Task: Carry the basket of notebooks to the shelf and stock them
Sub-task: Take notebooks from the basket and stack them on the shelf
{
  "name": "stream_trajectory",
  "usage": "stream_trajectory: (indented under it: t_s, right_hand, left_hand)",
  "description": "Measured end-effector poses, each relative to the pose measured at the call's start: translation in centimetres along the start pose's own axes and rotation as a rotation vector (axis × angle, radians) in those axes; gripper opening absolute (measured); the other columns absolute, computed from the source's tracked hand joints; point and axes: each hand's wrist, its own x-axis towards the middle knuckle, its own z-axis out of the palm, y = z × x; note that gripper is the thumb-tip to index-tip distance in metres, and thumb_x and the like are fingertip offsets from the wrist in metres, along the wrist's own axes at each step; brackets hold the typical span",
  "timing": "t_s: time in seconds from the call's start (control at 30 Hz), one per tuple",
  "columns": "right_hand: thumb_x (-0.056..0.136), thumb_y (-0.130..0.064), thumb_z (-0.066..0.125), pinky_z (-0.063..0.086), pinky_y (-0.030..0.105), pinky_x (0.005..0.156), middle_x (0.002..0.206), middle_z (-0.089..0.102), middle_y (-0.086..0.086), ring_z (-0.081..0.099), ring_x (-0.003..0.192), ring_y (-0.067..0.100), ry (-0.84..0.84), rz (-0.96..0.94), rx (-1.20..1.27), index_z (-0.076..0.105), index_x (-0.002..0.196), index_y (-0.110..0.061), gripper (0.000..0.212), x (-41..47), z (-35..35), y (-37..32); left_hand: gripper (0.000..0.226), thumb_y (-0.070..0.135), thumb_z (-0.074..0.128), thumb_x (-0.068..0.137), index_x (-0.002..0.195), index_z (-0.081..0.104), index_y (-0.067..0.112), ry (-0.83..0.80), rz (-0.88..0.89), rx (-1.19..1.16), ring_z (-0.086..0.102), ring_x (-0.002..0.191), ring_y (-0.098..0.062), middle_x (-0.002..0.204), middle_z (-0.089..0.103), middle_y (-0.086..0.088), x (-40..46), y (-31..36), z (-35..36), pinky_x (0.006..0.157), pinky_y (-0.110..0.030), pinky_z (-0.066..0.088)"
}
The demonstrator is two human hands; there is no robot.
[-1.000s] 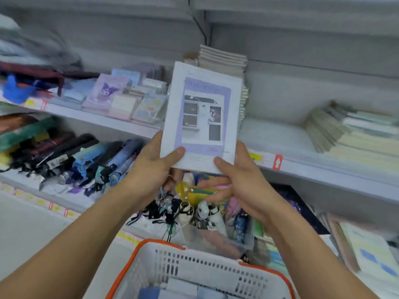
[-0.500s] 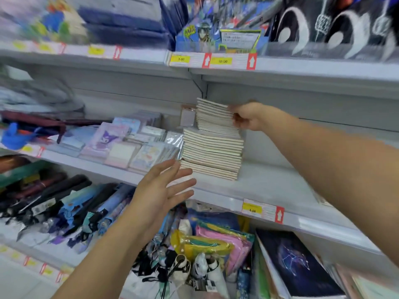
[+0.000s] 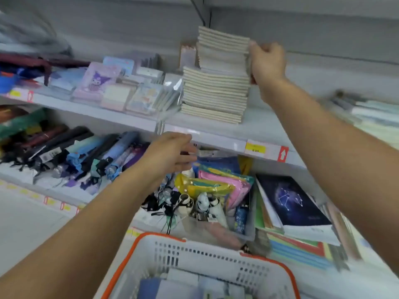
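Notebooks [image 3: 216,89] stand stacked on the middle shelf [image 3: 263,126], spines outward, the upper part of the pile set a little back and to the right of the lower part. The right hand [image 3: 266,61] is up against the right side of that upper part, fingers curled onto the edges of the books; how many it actually grips is hidden behind the knuckles. The left hand [image 3: 170,152] hangs in front of the shelf's front edge, fingers straight and loosely spread, holding nothing. Its fingertips are smeared by motion blur.

Down at the bottom, the white basket [image 3: 194,255] with its orange rim is cut off by the frame, so only the far end shows; inside lie a few flat blue and pale covers, too blurred to count.

A yellow price tag [image 3: 255,147] sits on the shelf's front edge to the right, its figures unreadable. On the lower shelf, folded umbrellas [image 3: 86,152] lie in a row at the left, and a dark constellation notebook [image 3: 293,203] tops a pile at the right. The far right end of the middle shelf is a blur of pale stacked paper.
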Motion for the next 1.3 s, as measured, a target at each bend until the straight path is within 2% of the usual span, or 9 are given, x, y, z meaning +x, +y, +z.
stream_trajectory:
  t_s: [0.07,0.2,0.27,0.53,0.7,0.83,1.0,1.17,1.3]
  right_hand:
    - [0.088,-0.037,0.062,0.045,0.038,0.059,0.056,0.056,-0.008,0.054,0.059,0.018,-0.090,-0.045,0.042,0.057,0.067,-0.023,0.026,-8.9,-1.4,5.3]
    - [0.087,-0.029,0.074,0.055,0.042,0.065,0.068,0.064,-0.009,0.060,0.066,0.012,-0.855,0.402,-0.240,0.071,0.090,-0.014,0.016,-29.4,-4.9,19.6]
    - [0.072,-0.044,0.085,0.056,0.040,0.084,0.103,0.067,0.001,0.064,0.089,0.014,-1.113,0.525,-0.531,0.066,0.114,-0.013,0.056,-35.7,-6.8,26.0]
    - [0.046,-0.076,0.080,0.035,0.043,0.114,0.151,0.035,0.002,0.033,0.141,0.025,-1.130,0.453,-0.987,0.037,0.145,-0.026,0.119,-42.6,-11.7,34.8]
    - [0.054,-0.064,0.085,0.051,0.037,0.092,0.131,0.053,0.009,0.054,0.117,0.025,-1.230,0.403,-1.112,0.052,0.127,-0.014,0.095,-41.7,-9.4,34.6]
    - [0.089,-0.042,0.070,0.048,0.028,0.060,0.107,0.054,0.003,0.052,0.079,0.014,-1.482,0.497,-0.785,0.056,0.105,-0.014,0.035,-38.6,-9.6,32.8]
    - [0.094,-0.014,0.065,0.046,0.023,0.037,0.071,0.056,-0.001,0.056,0.051,0.008,-1.164,0.829,-0.081,0.056,0.091,-0.014,0.010,-32.1,-11.4,28.8]
    - [0.085,-0.022,0.062,0.060,0.030,0.054,0.086,0.075,0.000,0.073,0.074,0.012,-0.822,0.892,0.472,0.058,0.096,-0.017,0.012,-29.5,-11.8,25.7]
    - [0.099,-0.014,0.053,0.063,0.039,0.064,0.093,0.075,0.003,0.072,0.082,0.016,-0.719,0.868,0.620,0.057,0.098,-0.018,0.006,-31.4,-8.6,24.0]
  left_hand:
    - [0.022,0.031,0.056,0.097,0.108,0.059,0.012,-0.059,-0.128,0.260,0.068,0.088,-0.026,0.110,0.068,-0.014,-0.2,-2.7,0.5,0.083,-0.041,0.056]
    - [0.030,0.036,0.054,0.097,0.109,0.060,0.010,-0.374,-0.310,0.831,0.065,0.084,-0.023,0.102,0.068,-0.009,-1.0,-7.5,1.5,0.075,-0.033,0.054]
    - [0.033,0.042,0.053,0.095,0.110,0.060,0.013,-0.554,-0.357,0.990,0.067,0.089,-0.021,0.105,0.068,-0.006,-1.7,-8.7,1.7,0.076,-0.034,0.054]
    - [0.032,0.045,0.050,0.095,0.115,0.057,0.022,-0.699,-0.396,1.211,0.067,0.101,-0.019,0.109,0.068,0.001,-2.4,-9.7,1.0,0.082,-0.032,0.053]
    - [0.034,0.041,0.051,0.096,0.116,0.062,0.015,-0.656,-0.354,1.240,0.065,0.091,-0.016,0.107,0.069,-0.002,-3.1,-9.6,1.5,0.064,-0.018,0.051]
    - [0.032,0.032,0.052,0.098,0.115,0.064,0.008,-0.570,-0.350,1.249,0.053,0.080,-0.015,0.079,0.058,0.002,-3.4,-9.4,1.0,0.042,-0.004,0.039]
    - [0.046,0.042,0.052,0.096,0.116,0.064,0.001,-0.448,-0.476,1.372,0.059,0.082,-0.025,0.092,0.064,-0.009,-3.6,-8.9,-0.4,0.045,-0.013,0.042]
    - [0.106,0.088,0.050,0.061,0.129,0.054,0.006,-0.139,-0.459,1.514,0.064,0.078,-0.031,0.094,0.060,-0.013,-4.3,-7.3,-2.7,0.068,-0.033,0.051]
    - [0.082,0.050,0.087,0.059,0.121,0.058,0.005,0.276,-0.238,0.335,0.075,0.072,-0.016,0.101,0.073,-0.009,-2.6,-7.1,-4.8,0.050,-0.024,0.057]
